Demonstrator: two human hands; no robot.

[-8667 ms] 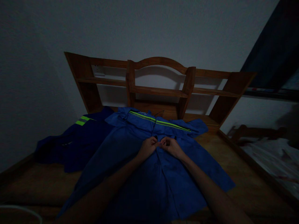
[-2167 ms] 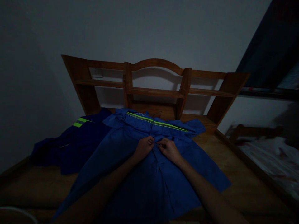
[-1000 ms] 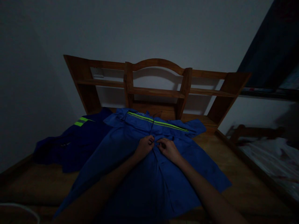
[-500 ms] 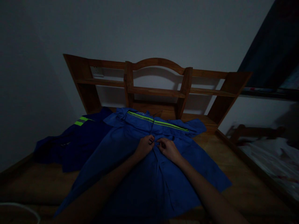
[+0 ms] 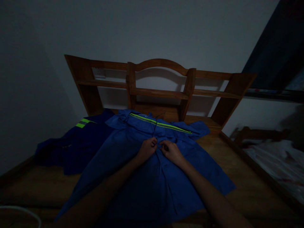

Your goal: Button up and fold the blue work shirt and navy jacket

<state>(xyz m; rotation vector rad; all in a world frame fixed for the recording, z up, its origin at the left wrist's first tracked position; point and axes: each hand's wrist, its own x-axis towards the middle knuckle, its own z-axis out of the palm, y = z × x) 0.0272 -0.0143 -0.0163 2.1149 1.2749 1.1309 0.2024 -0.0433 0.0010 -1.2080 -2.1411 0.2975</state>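
A blue work jacket [image 5: 133,145] lies spread on the wooden desk, collar toward the back, with a yellow-green stripe across its chest. Over its front opening, below the stripe, both hands come close together. My left hand [image 5: 147,148] is closed, its curled fingers pinching the jacket's front edge. Just right of it, my right hand [image 5: 171,151] pinches the opposite edge between thumb and fingers. Any button between the fingertips is too dark and small to make out. A darker blue garment [image 5: 87,145] with a yellow-green and grey band lies to the left, partly under the jacket.
A wooden shelf unit [image 5: 161,93] stands along the back of the desk [image 5: 42,186] against the wall. White crumpled fabric or plastic [image 5: 277,158] lies beyond the right edge. A pale curved cable [image 5: 23,208] shows at lower left. The room is dim.
Almost nothing differs. Both hands stay at the same spot on the jacket front, with only a very slight shift of the fingers.
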